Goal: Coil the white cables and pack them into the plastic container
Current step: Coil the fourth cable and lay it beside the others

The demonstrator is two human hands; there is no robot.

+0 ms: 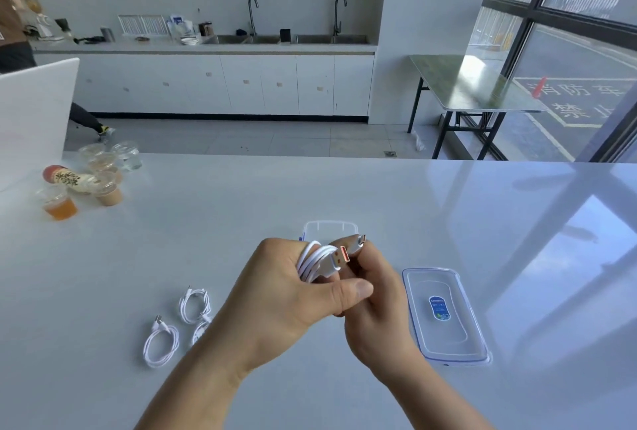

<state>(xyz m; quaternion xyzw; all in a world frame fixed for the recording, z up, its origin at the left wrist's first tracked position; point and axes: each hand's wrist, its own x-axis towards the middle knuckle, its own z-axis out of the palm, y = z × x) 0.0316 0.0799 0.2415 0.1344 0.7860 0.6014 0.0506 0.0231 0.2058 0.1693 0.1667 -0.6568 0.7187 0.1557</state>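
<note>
A white cable [317,262] is wound in loops around the fingers of my left hand [286,295], its orange USB plug pointing right. My right hand [375,305] pinches the cable's other end, a small plug sticking up by the fingertips. Behind both hands stands the clear plastic container [331,227], mostly hidden by them. Its clear lid [444,312] with a blue label lies flat to the right. Three more white cables lie on the table at the left: one coil [160,343], another [194,304], and a third [200,331] partly under my left forearm.
The white table [344,195] stretches wide. Several plastic cups with drinks and a lying bottle [82,181] sit at the far left. A white laptop lid [34,112] stands at the left edge. A person is partly visible far left by the kitchen counter.
</note>
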